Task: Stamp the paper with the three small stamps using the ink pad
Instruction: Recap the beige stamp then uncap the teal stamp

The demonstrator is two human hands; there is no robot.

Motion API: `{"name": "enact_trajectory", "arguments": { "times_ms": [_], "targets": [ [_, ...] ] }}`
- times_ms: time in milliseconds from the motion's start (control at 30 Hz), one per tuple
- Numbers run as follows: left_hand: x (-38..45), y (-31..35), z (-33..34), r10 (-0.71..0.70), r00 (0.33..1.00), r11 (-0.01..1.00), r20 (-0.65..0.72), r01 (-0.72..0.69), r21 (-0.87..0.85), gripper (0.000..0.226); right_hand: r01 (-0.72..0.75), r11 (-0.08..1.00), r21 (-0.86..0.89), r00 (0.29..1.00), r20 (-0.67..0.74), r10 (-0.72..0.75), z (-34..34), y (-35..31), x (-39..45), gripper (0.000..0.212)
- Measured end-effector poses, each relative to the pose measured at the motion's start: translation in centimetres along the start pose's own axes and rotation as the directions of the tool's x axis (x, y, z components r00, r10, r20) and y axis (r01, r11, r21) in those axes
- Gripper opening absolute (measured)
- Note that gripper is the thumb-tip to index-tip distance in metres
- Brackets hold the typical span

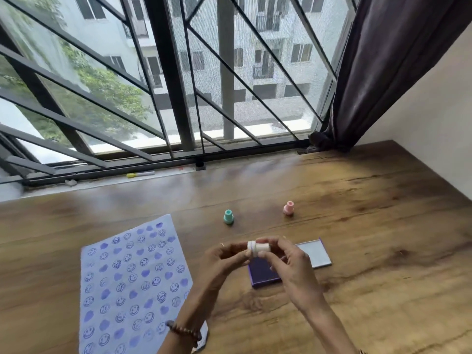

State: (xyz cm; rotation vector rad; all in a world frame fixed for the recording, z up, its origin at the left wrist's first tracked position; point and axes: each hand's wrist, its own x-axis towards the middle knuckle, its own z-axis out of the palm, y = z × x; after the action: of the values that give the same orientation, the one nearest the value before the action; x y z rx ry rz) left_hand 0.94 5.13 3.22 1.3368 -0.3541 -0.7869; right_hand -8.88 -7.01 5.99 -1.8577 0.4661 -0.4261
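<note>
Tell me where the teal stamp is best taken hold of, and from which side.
Grip the teal stamp by its narrow upper neck, coming straight down from above. It stands upright on the wooden table with its wide base down and open space around it, so the slimmer top suits a fingertip pinch.

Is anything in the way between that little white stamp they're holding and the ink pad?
Nothing visible. Both hands hold the white stamp on its side just above the open ink pad; only the right hand's own fingers overlap the pad.

Yellow-capped marker along window sill
</note>
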Motion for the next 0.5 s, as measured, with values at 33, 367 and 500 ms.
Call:
{"name": "enact_trajectory", "arguments": {
  "times_ms": [33,367,500],
  "targets": [
    [0.2,0.1,0.0,-0.015,1.000,1.000,0.011,0.016,-0.015,0.035,0.008,1.000,-0.009,1.000,-0.005,-0.008,0.0,0.1,0.2,0.020],
    [2.0,-0.3,0.2,-0.071,0.997,0.974,0.006,0.070,-0.216,0.038,-0.134,0.987,0.093,0.991,0.031,0.132,0.4,0.6,2.7,0.034],
    [2.5,-1.2,0.8,-0.133,0.990,0.938,-0.046,0.111,-0.328,0.036,-0.221,0.970,0.099,0.974,0.070,0.215,0.3,1.9,3.3,0.027]
  ]
}}
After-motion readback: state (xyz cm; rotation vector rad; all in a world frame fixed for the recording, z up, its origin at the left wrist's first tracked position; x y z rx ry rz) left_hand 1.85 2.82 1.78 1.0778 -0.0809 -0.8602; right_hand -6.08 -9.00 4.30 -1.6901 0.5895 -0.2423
